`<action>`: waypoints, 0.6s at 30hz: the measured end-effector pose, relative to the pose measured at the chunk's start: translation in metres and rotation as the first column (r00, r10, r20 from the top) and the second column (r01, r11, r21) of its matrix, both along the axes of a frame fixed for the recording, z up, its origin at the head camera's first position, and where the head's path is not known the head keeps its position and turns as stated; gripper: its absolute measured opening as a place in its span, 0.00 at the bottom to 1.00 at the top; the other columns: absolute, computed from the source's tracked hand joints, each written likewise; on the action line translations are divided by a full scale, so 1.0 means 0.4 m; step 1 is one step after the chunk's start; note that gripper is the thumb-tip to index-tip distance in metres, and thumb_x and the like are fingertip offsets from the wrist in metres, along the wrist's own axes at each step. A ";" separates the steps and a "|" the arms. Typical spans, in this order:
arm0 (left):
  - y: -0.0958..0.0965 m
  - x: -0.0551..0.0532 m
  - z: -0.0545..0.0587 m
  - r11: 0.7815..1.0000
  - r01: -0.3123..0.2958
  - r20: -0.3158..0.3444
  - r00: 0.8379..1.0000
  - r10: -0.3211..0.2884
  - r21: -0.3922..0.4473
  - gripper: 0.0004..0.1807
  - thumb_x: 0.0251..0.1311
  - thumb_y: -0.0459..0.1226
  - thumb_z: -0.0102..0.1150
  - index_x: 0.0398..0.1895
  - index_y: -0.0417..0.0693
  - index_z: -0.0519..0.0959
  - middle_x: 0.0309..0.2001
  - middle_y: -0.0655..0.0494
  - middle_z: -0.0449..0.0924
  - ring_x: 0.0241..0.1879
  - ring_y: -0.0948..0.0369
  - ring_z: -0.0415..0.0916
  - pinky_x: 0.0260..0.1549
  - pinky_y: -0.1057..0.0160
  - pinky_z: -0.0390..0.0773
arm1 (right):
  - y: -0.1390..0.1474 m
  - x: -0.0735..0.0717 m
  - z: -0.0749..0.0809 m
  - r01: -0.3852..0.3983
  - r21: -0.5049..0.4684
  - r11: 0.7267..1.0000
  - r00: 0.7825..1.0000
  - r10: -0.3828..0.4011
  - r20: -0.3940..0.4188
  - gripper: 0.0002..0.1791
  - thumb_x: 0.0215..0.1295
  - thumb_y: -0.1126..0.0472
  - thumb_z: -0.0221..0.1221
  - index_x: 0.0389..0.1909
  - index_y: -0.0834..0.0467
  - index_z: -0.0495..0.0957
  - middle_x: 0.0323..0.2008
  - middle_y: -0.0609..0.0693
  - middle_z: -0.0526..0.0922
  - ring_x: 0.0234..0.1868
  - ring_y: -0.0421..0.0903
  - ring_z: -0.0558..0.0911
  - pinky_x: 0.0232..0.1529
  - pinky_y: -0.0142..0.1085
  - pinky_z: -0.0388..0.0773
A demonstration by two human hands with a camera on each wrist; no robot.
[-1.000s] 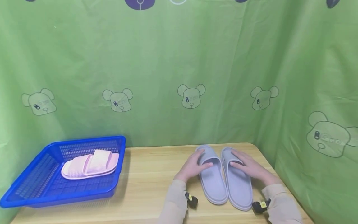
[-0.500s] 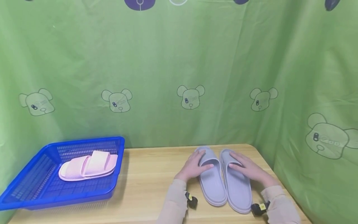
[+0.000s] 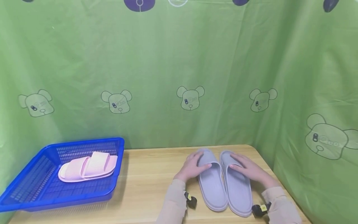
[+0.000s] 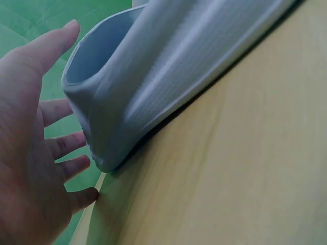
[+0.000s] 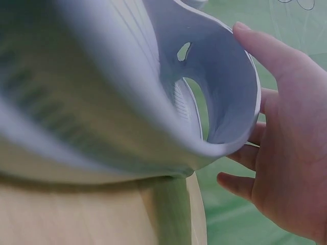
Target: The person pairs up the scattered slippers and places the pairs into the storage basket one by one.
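Observation:
Two grey-blue slippers lie side by side on the wooden table, toes away from me and heels toward me. My left hand [image 3: 193,166] is at the outer side of the left slipper [image 3: 213,189], its thumb over the strap. In the left wrist view, the thumb stands apart from the strap rim and the fingers spread along the outer side. My right hand [image 3: 250,168] lies over the toe strap of the right slipper [image 3: 239,194]. Its thumb tip touches the strap's rim in the right wrist view, with the other fingers along the outside.
A blue plastic basket [image 3: 114,183] stands at the left of the table [image 3: 151,186]. Inside it lies a pair of pink striped slippers [image 3: 89,168], one partly on the other. Green curtain [image 3: 156,124] hangs behind and along the right side.
Both grey-blue slippers have slid slightly toward me, the left one a little more. The hands stay almost in place at the straps. The head view has shifted slightly.

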State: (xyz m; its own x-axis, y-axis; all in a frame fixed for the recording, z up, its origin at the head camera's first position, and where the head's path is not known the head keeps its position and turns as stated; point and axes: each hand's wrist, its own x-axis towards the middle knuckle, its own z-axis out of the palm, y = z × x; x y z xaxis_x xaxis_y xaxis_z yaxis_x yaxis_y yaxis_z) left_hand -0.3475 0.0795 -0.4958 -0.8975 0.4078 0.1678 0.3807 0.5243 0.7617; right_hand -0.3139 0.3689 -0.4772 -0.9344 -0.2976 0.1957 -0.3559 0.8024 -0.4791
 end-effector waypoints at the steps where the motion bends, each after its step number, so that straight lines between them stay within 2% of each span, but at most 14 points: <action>1: -0.001 0.001 0.000 1.000 -0.009 0.005 1.000 0.009 0.002 0.45 0.56 0.64 0.58 0.74 0.57 0.60 0.73 0.45 0.60 0.70 0.45 0.61 0.64 0.40 0.67 | 0.000 0.001 0.000 -0.001 0.000 1.000 1.000 0.001 -0.003 0.36 0.69 0.47 0.55 0.69 0.65 0.63 0.68 0.72 0.62 0.67 0.74 0.61 0.63 0.72 0.55; 6: -0.008 0.003 -0.001 1.000 -0.029 0.011 1.000 0.029 0.001 0.45 0.55 0.64 0.59 0.73 0.57 0.62 0.68 0.46 0.67 0.64 0.49 0.67 0.59 0.45 0.74 | -0.003 0.005 0.004 -0.009 -0.009 1.000 1.000 0.009 -0.010 0.36 0.69 0.47 0.56 0.69 0.66 0.63 0.68 0.72 0.64 0.66 0.74 0.63 0.63 0.71 0.57; 12: -0.016 0.005 0.003 1.000 -0.020 0.009 1.000 0.020 -0.005 0.47 0.51 0.64 0.64 0.73 0.57 0.63 0.67 0.47 0.69 0.63 0.49 0.68 0.58 0.46 0.75 | -0.006 0.017 0.020 0.004 -0.029 1.000 1.000 -0.004 0.011 0.39 0.68 0.46 0.57 0.70 0.66 0.61 0.67 0.72 0.65 0.66 0.73 0.64 0.63 0.71 0.58; 18: -0.021 0.007 0.000 1.000 -0.011 0.032 0.999 0.011 0.003 0.50 0.44 0.64 0.69 0.72 0.67 0.62 0.68 0.48 0.68 0.63 0.51 0.68 0.59 0.47 0.74 | -0.003 0.018 0.021 0.008 -0.043 0.999 1.000 -0.007 0.017 0.41 0.66 0.46 0.59 0.70 0.69 0.59 0.67 0.72 0.65 0.66 0.73 0.64 0.65 0.68 0.58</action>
